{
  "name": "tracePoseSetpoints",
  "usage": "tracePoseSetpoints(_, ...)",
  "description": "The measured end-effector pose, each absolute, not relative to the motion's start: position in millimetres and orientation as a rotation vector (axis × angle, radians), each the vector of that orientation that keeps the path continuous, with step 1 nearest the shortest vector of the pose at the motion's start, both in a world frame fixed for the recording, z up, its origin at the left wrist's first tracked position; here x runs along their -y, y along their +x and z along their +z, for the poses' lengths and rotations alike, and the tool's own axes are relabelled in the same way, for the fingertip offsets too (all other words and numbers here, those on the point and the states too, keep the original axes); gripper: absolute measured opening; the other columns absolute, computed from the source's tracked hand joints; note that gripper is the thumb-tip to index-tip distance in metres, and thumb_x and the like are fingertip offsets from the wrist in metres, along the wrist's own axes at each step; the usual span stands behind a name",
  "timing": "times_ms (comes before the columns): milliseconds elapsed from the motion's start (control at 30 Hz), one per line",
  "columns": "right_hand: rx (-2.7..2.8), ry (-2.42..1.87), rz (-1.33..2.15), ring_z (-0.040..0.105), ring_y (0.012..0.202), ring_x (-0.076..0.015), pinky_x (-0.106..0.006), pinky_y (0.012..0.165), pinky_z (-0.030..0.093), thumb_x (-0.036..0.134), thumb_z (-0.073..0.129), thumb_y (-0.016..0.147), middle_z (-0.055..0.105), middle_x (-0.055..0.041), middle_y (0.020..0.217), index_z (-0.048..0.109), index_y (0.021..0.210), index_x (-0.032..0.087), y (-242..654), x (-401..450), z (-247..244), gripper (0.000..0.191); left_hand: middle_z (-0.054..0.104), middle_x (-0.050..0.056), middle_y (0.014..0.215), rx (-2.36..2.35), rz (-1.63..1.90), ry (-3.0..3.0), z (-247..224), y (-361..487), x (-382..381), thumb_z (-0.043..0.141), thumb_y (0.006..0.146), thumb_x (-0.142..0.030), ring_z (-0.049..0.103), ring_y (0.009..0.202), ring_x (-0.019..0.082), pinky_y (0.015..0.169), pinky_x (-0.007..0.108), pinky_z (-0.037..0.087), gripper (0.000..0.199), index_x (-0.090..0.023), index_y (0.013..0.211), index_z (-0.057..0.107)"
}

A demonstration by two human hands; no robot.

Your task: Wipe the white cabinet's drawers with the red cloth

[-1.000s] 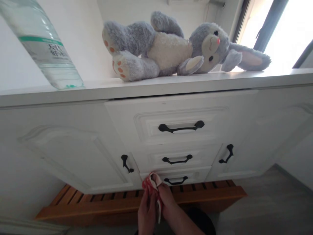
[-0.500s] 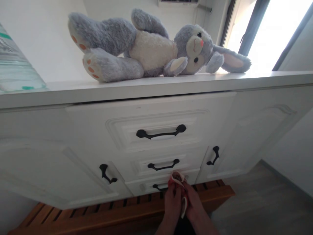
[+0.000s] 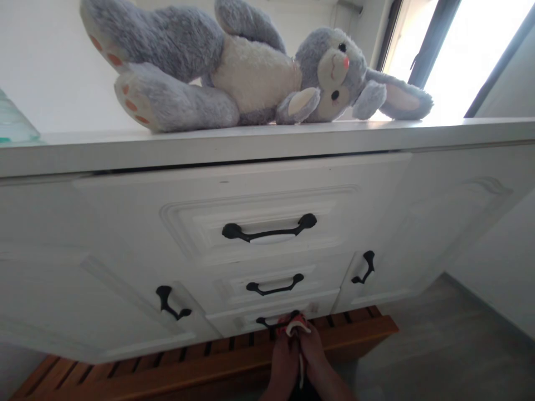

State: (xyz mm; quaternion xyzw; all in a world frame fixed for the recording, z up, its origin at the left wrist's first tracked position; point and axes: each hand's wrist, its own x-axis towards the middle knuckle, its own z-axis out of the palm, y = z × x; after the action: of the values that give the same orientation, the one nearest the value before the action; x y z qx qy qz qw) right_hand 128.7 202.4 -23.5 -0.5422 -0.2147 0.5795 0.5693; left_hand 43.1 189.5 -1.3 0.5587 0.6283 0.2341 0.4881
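Both hands are working a small red-and-white fabric piece point(image 3: 293, 327), apparently folding or turning it; the next move calls for a firm pinch on both edges. The left hand point(image 3: 283, 365) and right hand point(image 3: 314, 362) are pressed together around it, fingers pinching the cloth, which pokes out at 12 o'clock, before the white cabinet's lowest drawer handle point(image 3: 271, 320).

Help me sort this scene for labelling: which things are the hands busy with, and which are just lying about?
In hand:
- red and white cloth item, gripped by left hand and right hand together
- bottom drawer handle, just behind it

Lying about:
- grey plush rabbit on the cabinet top
- clear bottle, at the left edge
- wooden slatted rack below
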Motion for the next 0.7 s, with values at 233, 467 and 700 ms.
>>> tracePoseSetpoints(233, 0.434, -1.070, 1.580, 0.063, 0.065, -0.0195, -0.030, 0.066, 0.050, 0.030, 0.066, 0.057, 0.067, -0.0048, 0.064, 0.066, 0.061, 0.017, 21, -205, -8, 0.014, 0.075, 0.022, 0.116, -1.775, 0.583, 1.318, 12, -52, -181, 0.036, 0.090, -0.020, 0.070, 0.111, 0.028, 0.096, 0.035, 0.050, 0.038, -0.009, 0.110, 0.067)
tracePoseSetpoints(467, 0.332, -0.819, 1.741, 0.067, 0.073, -0.0206, -0.029, 0.069, 0.053, 0.033, 0.077, 0.063, 0.071, -0.0065, 0.072, 0.070, 0.074, 0.015, 12, -198, 51, 0.022, 0.071, 0.022, 0.127, -1.851, 0.870, 1.353, 55, -62, -172, 0.042, 0.092, -0.038, 0.063, 0.124, 0.034, 0.109, 0.045, 0.043, 0.043, -0.013, 0.114, 0.069)
tracePoseSetpoints(700, 0.323, -1.022, 1.579, 0.069, 0.095, -0.0280, -0.035, 0.084, 0.055, 0.052, 0.081, 0.067, 0.075, -0.0107, 0.095, 0.073, 0.098, 0.014, 92, -173, 79, 0.049, 0.067, 0.019, 0.137, -1.526, 0.966, 1.378, 71, -6, -160, 0.047, 0.092, -0.040, 0.060, 0.130, 0.031, 0.115, 0.045, 0.041, 0.048, -0.014, 0.127, 0.068)
